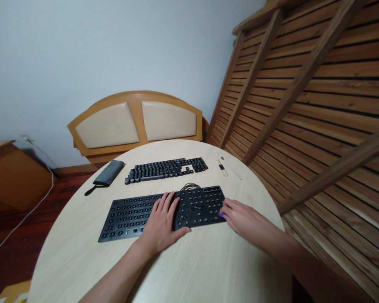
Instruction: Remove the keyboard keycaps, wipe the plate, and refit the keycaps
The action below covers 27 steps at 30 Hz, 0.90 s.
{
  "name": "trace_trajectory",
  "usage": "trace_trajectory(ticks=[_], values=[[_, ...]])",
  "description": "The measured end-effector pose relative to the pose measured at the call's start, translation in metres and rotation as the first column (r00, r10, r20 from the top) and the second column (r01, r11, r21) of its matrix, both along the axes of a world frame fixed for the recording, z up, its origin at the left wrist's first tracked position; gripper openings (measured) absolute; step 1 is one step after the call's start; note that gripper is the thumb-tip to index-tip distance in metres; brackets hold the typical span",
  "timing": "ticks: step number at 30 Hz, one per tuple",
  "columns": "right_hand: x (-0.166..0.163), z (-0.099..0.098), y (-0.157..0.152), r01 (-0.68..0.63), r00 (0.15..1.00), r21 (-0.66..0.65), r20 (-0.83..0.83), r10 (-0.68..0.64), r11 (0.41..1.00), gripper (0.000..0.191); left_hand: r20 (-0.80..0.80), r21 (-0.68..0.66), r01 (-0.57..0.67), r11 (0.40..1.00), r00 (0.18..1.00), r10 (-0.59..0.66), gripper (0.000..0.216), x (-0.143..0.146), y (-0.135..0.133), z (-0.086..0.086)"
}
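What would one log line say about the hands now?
left hand: flat on keyboard | right hand: pinching small purple thing at keyboard's right edge | keycaps: rows behind it | pouch: far left

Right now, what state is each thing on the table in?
Keyboard: keycaps off, flat on table.
Keycaps: removed, laid in rows behind it.
Cable: coiled behind keyboard.
Pouch: lying left of keycaps.
Left hand: open, flat on keyboard.
Right hand: pinching a purple thing at keyboard's right end.
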State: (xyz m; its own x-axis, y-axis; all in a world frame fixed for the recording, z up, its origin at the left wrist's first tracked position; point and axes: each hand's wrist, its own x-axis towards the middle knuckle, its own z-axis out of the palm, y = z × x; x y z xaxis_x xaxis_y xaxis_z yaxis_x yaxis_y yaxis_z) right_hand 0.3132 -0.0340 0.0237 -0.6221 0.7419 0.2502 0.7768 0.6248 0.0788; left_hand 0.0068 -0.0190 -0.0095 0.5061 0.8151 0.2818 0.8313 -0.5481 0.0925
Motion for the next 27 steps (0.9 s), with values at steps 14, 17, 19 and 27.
trace_trajectory(ticks=[14, 17, 19, 27], values=[[0.002, 0.025, -0.006, 0.229, 0.966, -0.3, -0.049, -0.254, 0.926, 0.021, -0.005, -0.011, -0.004, 1.0, 1.0, 0.004, 0.094, 0.001, -0.001, 0.003], [0.006, 0.019, -0.014, 0.231, 0.958, -0.315, -0.089, -0.271, 0.92, 0.02, -0.005, -0.012, -0.008, 1.0, 1.0, 0.007, 0.094, 0.001, 0.0, 0.003], [0.009, 0.014, -0.018, 0.228, 0.953, -0.277, -0.133, -0.272, 0.933, 0.019, 0.0, -0.013, -0.007, 1.0, 1.0, 0.007, 0.094, 0.001, 0.0, 0.002], [0.007, -0.016, -0.035, 0.213, 0.966, 0.029, -0.159, -0.206, 0.977, 0.019, 0.005, -0.002, -0.009, 1.0, 1.0, 0.009, 0.092, 0.0, 0.0, 0.002]])
